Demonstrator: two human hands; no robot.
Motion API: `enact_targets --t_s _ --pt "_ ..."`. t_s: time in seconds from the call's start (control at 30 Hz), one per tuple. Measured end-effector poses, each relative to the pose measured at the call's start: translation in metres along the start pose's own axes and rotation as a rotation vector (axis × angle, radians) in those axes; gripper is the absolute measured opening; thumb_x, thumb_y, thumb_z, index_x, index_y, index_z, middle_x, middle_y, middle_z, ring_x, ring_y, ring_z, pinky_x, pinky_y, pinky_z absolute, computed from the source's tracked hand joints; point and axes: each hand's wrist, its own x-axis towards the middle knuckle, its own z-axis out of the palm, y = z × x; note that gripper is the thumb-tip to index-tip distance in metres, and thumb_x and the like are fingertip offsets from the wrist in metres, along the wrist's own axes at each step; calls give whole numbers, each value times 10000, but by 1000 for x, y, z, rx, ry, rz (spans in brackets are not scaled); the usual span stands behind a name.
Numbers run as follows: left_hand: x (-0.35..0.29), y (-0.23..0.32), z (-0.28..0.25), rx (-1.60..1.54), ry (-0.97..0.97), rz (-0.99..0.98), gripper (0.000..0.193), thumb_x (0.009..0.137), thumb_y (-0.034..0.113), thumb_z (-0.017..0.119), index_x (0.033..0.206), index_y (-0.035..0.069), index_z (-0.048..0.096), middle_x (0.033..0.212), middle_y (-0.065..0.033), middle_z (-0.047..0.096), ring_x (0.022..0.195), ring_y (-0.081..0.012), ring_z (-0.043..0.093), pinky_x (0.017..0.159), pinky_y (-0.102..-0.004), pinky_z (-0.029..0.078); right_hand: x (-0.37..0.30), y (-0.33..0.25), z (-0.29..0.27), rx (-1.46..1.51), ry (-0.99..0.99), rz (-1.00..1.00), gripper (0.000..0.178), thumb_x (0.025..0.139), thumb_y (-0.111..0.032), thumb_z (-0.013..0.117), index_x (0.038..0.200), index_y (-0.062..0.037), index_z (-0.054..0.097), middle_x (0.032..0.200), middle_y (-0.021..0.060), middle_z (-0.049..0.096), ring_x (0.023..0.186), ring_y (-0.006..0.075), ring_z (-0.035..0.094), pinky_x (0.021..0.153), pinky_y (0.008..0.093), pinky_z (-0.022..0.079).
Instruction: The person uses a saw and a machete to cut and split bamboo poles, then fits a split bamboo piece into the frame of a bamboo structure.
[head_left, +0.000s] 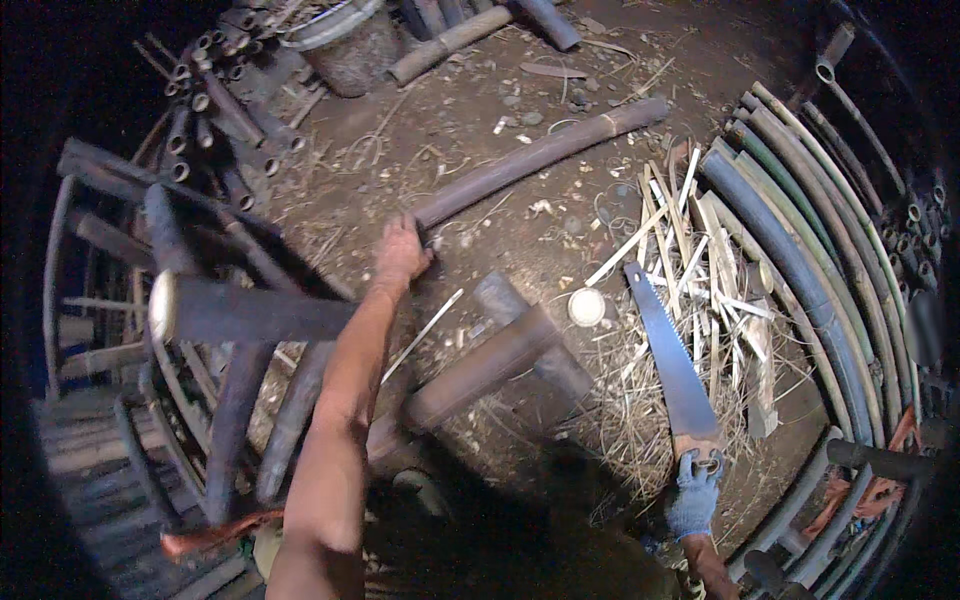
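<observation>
I watch remotely through the left one of two wide fisheye cameras worn on the person's head; it looks steeply down and ahead, upright and unmirrored, onto a brown earth floor (470,130); the bare left forearm (340,430) enters from the lower edge, broad near my lens and narrowing toward the bare left hand (402,252); the grey-gloved right hand (692,500) shows low, right of centre; my view reaches out to a dark bamboo frame (120,175) at left and bows the long grey, green and brown bamboo poles (785,245) at right; black rounds off the corners.
</observation>
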Motion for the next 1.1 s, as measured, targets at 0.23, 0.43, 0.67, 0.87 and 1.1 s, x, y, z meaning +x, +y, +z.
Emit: enact_targets --t_s 0.23,0.43,0.67,0.87,1.1 --pt "63 -7 26 55 -69 -4 876 727 241 840 1453 95 373 1403 -134 504 1306 -332 486 1077 -475 421 69 -76 -71 326 -460 -5 705 892 -442 587 1460 -73 388 1099 239 675 803 399 696 681 529 556" --pt "36 -12 -33 -376 -384 157 781 709 303 786 1393 87 479 1272 -185 621 1169 -372 602 1019 -505 459 162 -197 -116 366 64 -602 625 842 -289 628 1416 -95 474 1185 177 593 1158 366 544 930 459 492" --pt "-54 3 -66 -1424 -895 -112 691 847 387 723 1343 -38 497 1099 -192 662 888 -269 696 742 -377 614 238 -300 -78 -121 294 -901 356 855 -211 593 1196 -112 619 1127 87 609 1154 289 542 952 451 450" --pt "-143 -44 -52 -1020 -609 169 743 795 354 807 1364 -13 501 1172 -145 626 1009 -213 646 868 -361 561 185 -271 -92 42 -6 -1052 159 790 -149 653 918 -60 688 938 145 660 925 327 645 769 419 500" --pt "-305 -137 8 -879 -363 193 791 735 285 834 1405 65 476 1274 -176 592 1194 -286 568 1020 -395 440 82 -222 -78 -9 -126 -967 601 668 -254 778 1206 -71 582 1044 128 614 962 317 593 805 441 486"
